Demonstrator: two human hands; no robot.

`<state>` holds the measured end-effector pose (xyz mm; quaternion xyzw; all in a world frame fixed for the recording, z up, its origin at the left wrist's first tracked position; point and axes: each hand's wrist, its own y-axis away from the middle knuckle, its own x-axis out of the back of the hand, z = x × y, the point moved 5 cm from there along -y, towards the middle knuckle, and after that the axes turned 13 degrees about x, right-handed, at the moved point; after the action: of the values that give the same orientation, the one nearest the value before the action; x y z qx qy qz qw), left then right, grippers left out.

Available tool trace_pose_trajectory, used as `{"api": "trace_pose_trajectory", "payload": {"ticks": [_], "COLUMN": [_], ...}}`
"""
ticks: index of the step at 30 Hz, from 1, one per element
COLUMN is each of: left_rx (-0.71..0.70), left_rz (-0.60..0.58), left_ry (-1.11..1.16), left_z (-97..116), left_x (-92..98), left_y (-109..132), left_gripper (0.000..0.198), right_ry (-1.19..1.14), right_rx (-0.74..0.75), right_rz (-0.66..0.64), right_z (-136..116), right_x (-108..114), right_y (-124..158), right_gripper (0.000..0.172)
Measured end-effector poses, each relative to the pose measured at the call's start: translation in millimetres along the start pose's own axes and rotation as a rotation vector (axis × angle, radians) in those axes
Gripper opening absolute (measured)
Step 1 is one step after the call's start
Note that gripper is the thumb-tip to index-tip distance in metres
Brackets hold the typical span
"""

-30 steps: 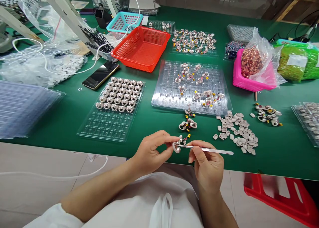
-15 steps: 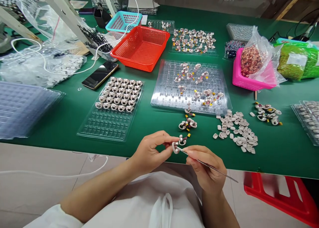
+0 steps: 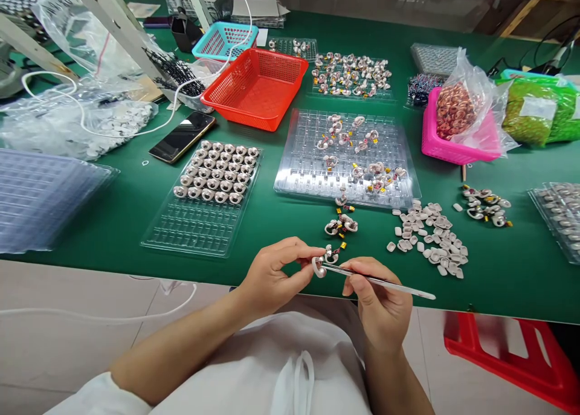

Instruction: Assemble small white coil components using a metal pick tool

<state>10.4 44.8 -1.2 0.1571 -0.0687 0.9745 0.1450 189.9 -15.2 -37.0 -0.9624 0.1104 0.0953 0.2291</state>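
Observation:
Between the thumb and forefinger of my left hand [image 3: 278, 273] is a small pearly, C-shaped earbud part [image 3: 319, 269], held over the table's front edge. My right hand [image 3: 383, 303] grips metal tweezers [image 3: 399, 287] from the right, their tips at the part's opening. Whether the tips pinch anything is too small to tell. Just behind lies another curved part [image 3: 331, 255] with a yellow tab, and beyond it a small cluster of similar parts [image 3: 343, 224]. A heap of small whitish caps [image 3: 435, 237] lies right of my hands.
A clear tray [image 3: 190, 228] carries rows of pearly parts on the left; stacked clear trays [image 3: 299, 173] hold loose parts ahead. Farther off stand a red basket [image 3: 267, 116] and a pink basket [image 3: 457, 155]. A phone [image 3: 181, 138] lies at left, a red stool [image 3: 521, 360] below right.
The tweezers have turned to lie flatter, their back end raised, and my right fingers have shifted around them. My left hand and the part stay nearly in place.

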Motion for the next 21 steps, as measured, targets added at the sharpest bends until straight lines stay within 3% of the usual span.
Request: {"api": "trace_pose_trajectory", "payload": {"ticks": [10,21], "left_rx": [-0.076,-0.082], "left_rz": [0.035,0.028], "left_ry": [-0.013,-0.013], "left_z": [-3.1,-3.9], "left_x": [-1.4,-1.6], "left_y": [2.9,3.2], "left_gripper": [0.032,0.033], "right_ry": [0.014,0.031], "right_rx": [-0.129,-0.127], "right_rz": [0.119,0.158], "right_z": [7.8,11.5], "right_x": [0.8,-0.5], "right_y": [4.5,3.5], "right_gripper": [0.018,0.015]}}
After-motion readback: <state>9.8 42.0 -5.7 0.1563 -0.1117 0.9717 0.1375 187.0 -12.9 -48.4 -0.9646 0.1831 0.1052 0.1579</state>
